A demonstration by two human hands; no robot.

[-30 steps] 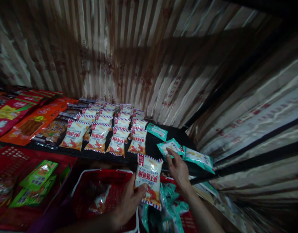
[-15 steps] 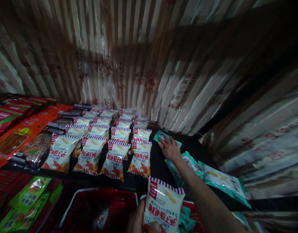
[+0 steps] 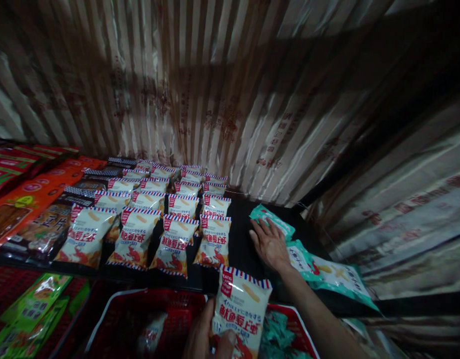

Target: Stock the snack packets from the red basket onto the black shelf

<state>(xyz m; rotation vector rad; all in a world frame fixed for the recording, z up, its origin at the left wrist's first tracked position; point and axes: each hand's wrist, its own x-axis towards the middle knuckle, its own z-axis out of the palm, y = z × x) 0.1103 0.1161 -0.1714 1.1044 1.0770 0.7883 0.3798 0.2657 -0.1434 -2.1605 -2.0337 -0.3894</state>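
Note:
At the bottom centre, my left hand (image 3: 211, 329) grips a white snack bag (image 3: 242, 309) with a striped top edge and red lettering, its thumb across the lower front. My right hand (image 3: 270, 244) reaches over the black shelf (image 3: 239, 244), fingers outstretched, palm down. Its fingertips touch a teal snack packet (image 3: 275, 222) lying flat. Two more teal-and-white packets, one nearer (image 3: 305, 262) and one at the right end (image 3: 340, 279), lie by my right wrist and forearm. Left of that hand, matching white snack bags (image 3: 214, 242) stand in several rows.
Brown packets (image 3: 46, 224) and orange packets (image 3: 13, 214) lie on the shelf's left. Below its front edge, a red basket (image 3: 114, 304) holds a white bag, and another red basket (image 3: 303, 329) holds teal packets (image 3: 277, 331). A wrinkled striped sheet (image 3: 200, 89) hangs behind.
My right hand has shifted right and a little nearer, and the teal packets under and beside it have slid right. The bag in my left hand has moved slightly left in view.

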